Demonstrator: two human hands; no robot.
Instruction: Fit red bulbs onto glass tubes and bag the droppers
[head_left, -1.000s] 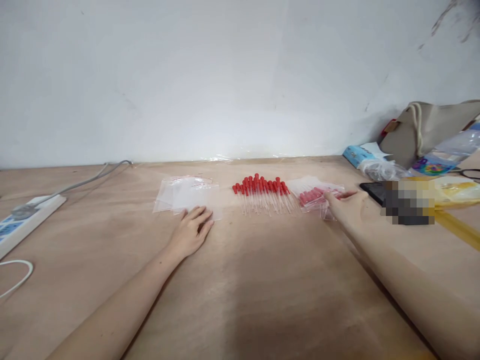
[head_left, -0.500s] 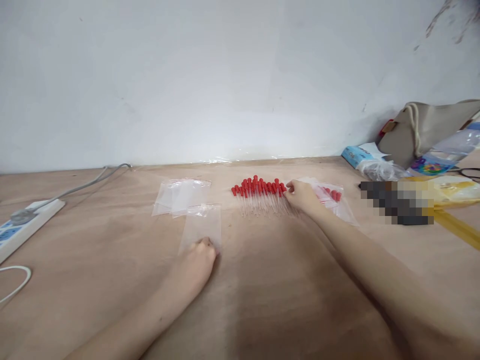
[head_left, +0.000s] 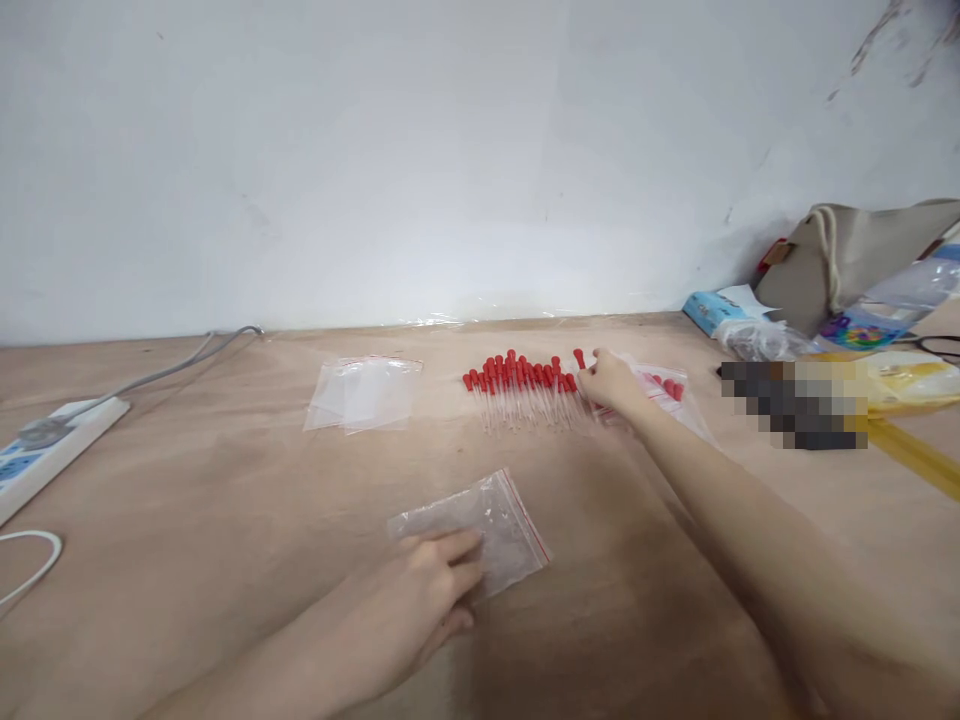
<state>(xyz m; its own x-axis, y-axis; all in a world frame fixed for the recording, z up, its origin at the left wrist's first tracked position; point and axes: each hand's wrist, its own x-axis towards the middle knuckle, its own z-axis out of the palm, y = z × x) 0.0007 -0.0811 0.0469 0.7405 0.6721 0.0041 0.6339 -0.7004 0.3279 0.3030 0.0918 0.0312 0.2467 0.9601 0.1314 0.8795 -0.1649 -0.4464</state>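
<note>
My left hand (head_left: 431, 590) has its fingers over a clear zip-lock bag (head_left: 510, 525) and grips it, its red-lined mouth turned to the right. The bag looks flat, with nothing in it. My right hand (head_left: 606, 382) pinches a glass dropper with a red rubber bulb (head_left: 579, 357); its tube is partly hidden by the fingers. Just left of that hand lies a pile of red-bulbed droppers (head_left: 517, 375), bulbs toward the wall. Filled bags (head_left: 667, 388) with red bulbs inside lie under and beyond my right wrist, partly covered.
More flat zip-lock bags (head_left: 364, 395) lie overlapped at the left. A power strip (head_left: 67, 445) with a grey cable sits at the far left. On the right are a blue tissue pack (head_left: 709, 310), a plastic bottle (head_left: 885, 310), a beige bag (head_left: 862, 255) and yellow packaging (head_left: 911, 380).
My left hand drew one bag off the stack toward me and turned it rightward. From the filled bags, my right hand moved left to the pile and took a dropper, now slightly apart from it.
</note>
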